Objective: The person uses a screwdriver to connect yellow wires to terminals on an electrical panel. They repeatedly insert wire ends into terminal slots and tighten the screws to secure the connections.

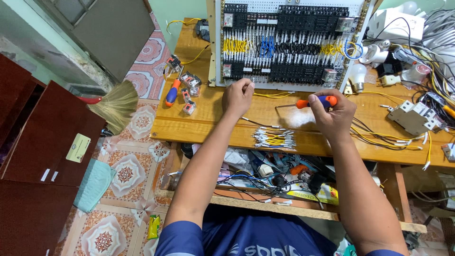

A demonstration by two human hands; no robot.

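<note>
Orange-and-blue screwdriver (316, 101) clamped in right hand (334, 114), shaft pointing left over the bench's middle. Left hand (238, 96) pinched shut at the lower edge of the upright wiring panel (289, 42), on what cannot be told. Panel largely wired in yellow, blue and black; bundle of cut wires (274, 138) near the front edge still loose, apparently unfitted.

Patterned floor tiles (125, 173), dark red cabinet (45, 142), wooden workbench (189, 121), pale green wall (182, 9)

light: bright, even, diffuse | shadows: soft, short under hands on worktop (265, 111) | glare: pale sheen on wood | focus: sharp centre | edges: wide-angle bending
</note>
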